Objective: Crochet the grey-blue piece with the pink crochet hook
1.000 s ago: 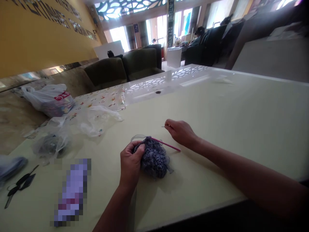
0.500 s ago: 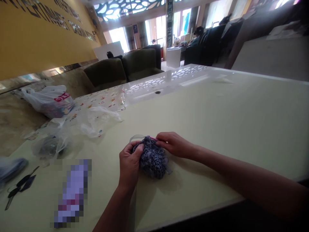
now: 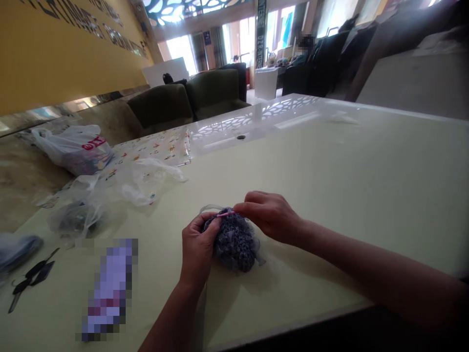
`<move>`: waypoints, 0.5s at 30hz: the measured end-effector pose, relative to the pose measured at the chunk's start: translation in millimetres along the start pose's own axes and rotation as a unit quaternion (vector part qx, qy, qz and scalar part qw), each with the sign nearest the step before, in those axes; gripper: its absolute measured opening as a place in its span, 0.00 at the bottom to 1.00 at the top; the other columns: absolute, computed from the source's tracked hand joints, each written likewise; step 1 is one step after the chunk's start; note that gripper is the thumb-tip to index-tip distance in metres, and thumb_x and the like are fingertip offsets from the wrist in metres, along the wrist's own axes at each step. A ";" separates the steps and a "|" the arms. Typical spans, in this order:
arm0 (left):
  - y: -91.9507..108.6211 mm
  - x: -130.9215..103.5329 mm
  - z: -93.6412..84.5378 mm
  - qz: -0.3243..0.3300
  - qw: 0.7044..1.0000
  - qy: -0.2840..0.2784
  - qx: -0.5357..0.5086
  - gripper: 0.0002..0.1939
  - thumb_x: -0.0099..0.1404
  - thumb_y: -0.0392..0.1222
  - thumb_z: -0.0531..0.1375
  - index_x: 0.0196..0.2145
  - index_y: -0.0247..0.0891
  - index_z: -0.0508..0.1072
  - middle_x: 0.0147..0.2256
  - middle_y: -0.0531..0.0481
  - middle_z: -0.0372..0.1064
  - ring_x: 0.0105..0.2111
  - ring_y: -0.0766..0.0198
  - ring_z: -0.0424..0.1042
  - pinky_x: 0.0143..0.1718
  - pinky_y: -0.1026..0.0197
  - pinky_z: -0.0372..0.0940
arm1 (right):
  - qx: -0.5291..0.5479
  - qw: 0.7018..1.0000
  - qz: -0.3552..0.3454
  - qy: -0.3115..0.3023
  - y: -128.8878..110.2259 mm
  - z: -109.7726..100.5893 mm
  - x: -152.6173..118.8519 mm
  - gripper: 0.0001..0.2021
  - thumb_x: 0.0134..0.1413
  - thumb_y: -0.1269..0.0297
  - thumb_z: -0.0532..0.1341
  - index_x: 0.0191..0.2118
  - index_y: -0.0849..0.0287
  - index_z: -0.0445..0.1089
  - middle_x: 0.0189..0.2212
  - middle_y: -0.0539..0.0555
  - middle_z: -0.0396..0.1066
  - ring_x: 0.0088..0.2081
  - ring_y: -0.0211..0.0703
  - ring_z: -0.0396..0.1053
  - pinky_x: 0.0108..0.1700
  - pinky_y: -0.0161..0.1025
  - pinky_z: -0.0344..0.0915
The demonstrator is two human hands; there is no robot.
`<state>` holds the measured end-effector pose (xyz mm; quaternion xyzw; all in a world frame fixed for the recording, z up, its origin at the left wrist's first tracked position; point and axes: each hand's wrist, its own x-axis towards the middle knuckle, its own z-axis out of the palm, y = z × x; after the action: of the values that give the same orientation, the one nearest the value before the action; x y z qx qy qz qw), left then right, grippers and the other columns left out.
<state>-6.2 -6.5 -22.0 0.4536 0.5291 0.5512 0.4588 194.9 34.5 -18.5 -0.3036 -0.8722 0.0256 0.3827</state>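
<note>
A dark grey-blue crocheted piece (image 3: 236,247), rounded and ruffled, is held just above or on the pale table. My left hand (image 3: 198,242) pinches its upper left edge between thumb and fingers. My right hand (image 3: 269,215) grips a pink crochet hook (image 3: 226,213), whose tip lies across the top of the piece near my left thumb. A loop of sheer ribbon yarn (image 3: 210,207) arches above my left fingers. Whether the hook has a stitch on it is too small to tell.
To the left lie keys (image 3: 32,278), a blurred-out purple object (image 3: 110,288) and clear plastic bags (image 3: 152,181). A filled white carrier bag (image 3: 78,149) stands farther back by the wall. Green chairs (image 3: 212,93) are beyond the table (image 3: 348,186).
My right hand has lifted and turned slightly, bringing more of the pink hook into sight across the top of the piece. My left hand keeps its hold.
</note>
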 end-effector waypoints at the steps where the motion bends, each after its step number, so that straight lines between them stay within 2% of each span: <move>1: 0.5 -0.4 0.2 0.000 1.000 0.000 -0.004 0.10 0.58 0.45 0.68 0.35 0.38 0.80 0.34 0.51 0.77 0.37 0.62 0.74 0.43 0.61 0.67 | -0.038 0.999 -0.014 0.003 0.4 -0.7 -0.1 0.12 0.67 0.70 0.53 0.43 0.57 0.75 0.28 0.51 0.68 0.30 0.35 0.63 0.30 0.32 0.51; 5: 2.9 -1.6 0.8 0.006 1.000 0.003 -0.008 0.08 0.58 0.44 0.68 0.35 0.39 0.80 0.36 0.50 0.78 0.40 0.61 0.74 0.45 0.61 0.67 | -0.119 0.993 -0.011 -0.003 -3.6 -2.4 -0.4 0.14 0.66 0.73 0.52 0.39 0.56 0.75 0.27 0.51 0.65 0.29 0.36 0.58 0.28 0.33 0.45; 15: 5.5 -3.3 0.2 0.020 1.000 0.007 0.023 0.09 0.60 0.45 0.67 0.36 0.39 0.79 0.36 0.51 0.77 0.40 0.61 0.74 0.44 0.61 0.67 | -0.151 0.988 0.023 -0.019 -20.5 -4.8 -2.7 0.13 0.63 0.75 0.51 0.36 0.59 0.72 0.26 0.50 0.60 0.26 0.35 0.51 0.27 0.35 0.40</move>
<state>-5.6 -9.8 -16.5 0.4710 0.5351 0.5513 0.4335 189.1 15.4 -11.1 -0.3771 -0.8660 -0.0918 0.3154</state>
